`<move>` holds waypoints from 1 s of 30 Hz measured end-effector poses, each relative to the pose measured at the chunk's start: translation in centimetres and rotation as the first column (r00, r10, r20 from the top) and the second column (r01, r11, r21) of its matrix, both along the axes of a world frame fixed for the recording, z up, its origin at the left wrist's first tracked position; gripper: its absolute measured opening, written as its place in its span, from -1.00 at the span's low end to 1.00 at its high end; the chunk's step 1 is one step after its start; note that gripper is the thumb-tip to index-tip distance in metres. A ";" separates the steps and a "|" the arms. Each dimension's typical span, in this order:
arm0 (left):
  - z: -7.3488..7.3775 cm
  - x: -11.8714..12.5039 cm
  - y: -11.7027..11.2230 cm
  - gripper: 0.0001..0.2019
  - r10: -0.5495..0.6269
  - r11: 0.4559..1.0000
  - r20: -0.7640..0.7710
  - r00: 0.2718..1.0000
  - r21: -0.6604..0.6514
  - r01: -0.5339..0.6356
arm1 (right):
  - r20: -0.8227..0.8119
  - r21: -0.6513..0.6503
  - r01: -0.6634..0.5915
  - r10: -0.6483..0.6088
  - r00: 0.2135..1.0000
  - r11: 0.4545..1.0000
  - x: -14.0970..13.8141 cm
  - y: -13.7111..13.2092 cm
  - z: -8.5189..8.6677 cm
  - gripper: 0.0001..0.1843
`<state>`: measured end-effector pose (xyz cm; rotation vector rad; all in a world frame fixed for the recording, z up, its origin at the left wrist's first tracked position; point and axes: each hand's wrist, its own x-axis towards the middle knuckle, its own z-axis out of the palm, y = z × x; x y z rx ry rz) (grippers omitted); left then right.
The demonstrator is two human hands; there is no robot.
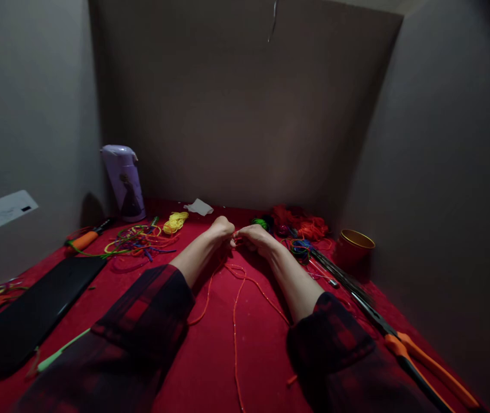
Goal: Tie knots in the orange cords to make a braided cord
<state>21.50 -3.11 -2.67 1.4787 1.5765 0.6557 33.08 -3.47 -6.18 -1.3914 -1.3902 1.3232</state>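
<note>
My left hand (221, 228) and my right hand (254, 236) meet at the middle of a red table (210, 367), both with fingers pinched together. Between them they grip thin orange cord (234, 310), whose strands trail back toward me across the cloth. Both forearms stretch out from dark red plaid sleeves. The exact pinch point is small and dim.
A lilac jug (123, 181) stands back left, beside a pile of coloured cords (139, 240) and a yellow bundle (175, 222). A black flat board (30, 312) lies left. Red yarn (303, 223), a red-and-gold cup (354, 248) and orange-handled long shears (404, 344) lie right.
</note>
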 end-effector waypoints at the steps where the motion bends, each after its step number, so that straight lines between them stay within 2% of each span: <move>1: -0.1 -0.1 -0.1 -0.76 -0.008 1.000 -0.006 1.000 -0.016 0.008 | 0.001 -0.002 -0.003 0.003 1.000 1.000 0.0 0.0 0.1 -0.80; 7: -0.5 -0.5 -0.4 -0.77 -0.029 1.000 0.013 0.999 -0.001 0.029 | 0.027 -0.004 0.014 -0.014 1.000 1.000 -0.1 -0.2 0.2 -0.77; 15: -2.0 -1.1 1.0 -0.82 -0.012 0.997 0.071 0.997 0.081 0.007 | 0.095 -0.007 0.001 0.000 0.995 1.000 0.0 -0.3 0.2 -0.81; 19: -2.2 -1.4 1.2 -0.79 -0.032 0.996 0.100 0.994 0.083 0.023 | 0.169 -0.007 0.017 -0.015 0.986 1.000 0.0 -1.4 1.1 -0.78; 24: -2.2 -1.7 1.1 -0.77 -0.065 0.996 0.133 0.989 0.071 0.056 | 0.265 0.026 -0.040 0.031 0.964 0.999 1.5 -5.9 4.3 -0.77; 27: -2.3 -2.0 1.3 -0.77 -0.084 0.995 0.154 0.985 0.058 0.076 | 0.417 -0.006 -0.181 0.167 0.894 0.983 3.6 -10.5 6.2 -0.68; 30: -2.5 -2.3 1.7 -0.77 -0.103 0.994 0.173 0.980 0.047 0.096 | 0.429 -0.118 -0.186 0.219 0.876 0.975 5.8 -16.3 7.3 -0.72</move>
